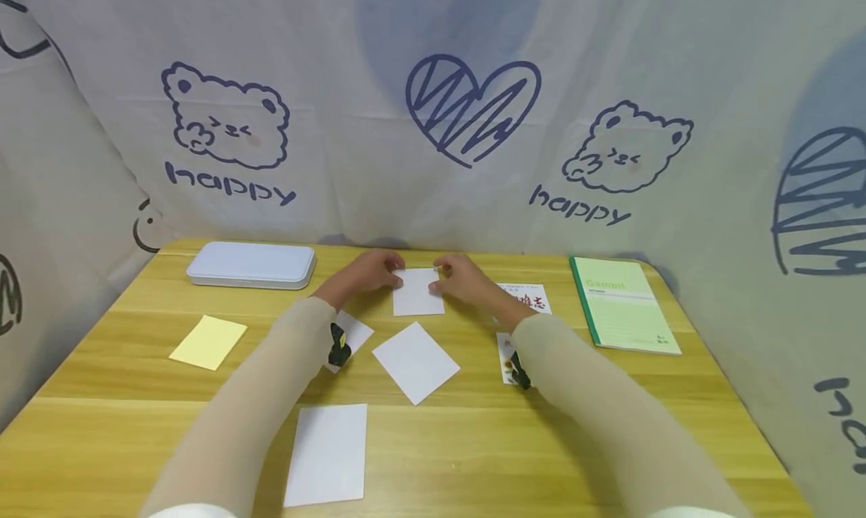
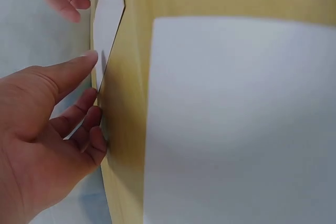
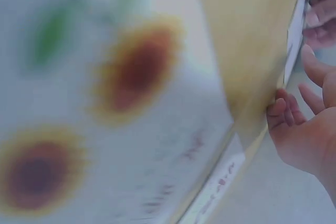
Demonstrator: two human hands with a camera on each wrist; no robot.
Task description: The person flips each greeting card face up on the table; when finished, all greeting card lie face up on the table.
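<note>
At the far side of the table, both hands are at one white square paper (image 1: 418, 296). My left hand (image 1: 374, 271) holds its left edge, thumb (image 2: 84, 66) on the upper face and fingers curled at the border. On the opposite edge, my right hand (image 1: 467, 279) holds the paper with thumb and fingers; the fingertips are partly hidden in the right wrist view. Nearer to me lies another white square paper (image 1: 416, 362), turned cornerwise. A third white paper (image 1: 355, 336) is partly covered by the left wrist.
A larger white sheet (image 1: 327, 455) lies in front. To the left are a yellow sticky-note pad (image 1: 208, 343) and a white case (image 1: 252, 264). Printed cards (image 1: 534, 298), one with sunflowers (image 3: 142, 69), lie under the right forearm. A green-spined notebook (image 1: 625, 305) lies far right; a curtain hangs behind.
</note>
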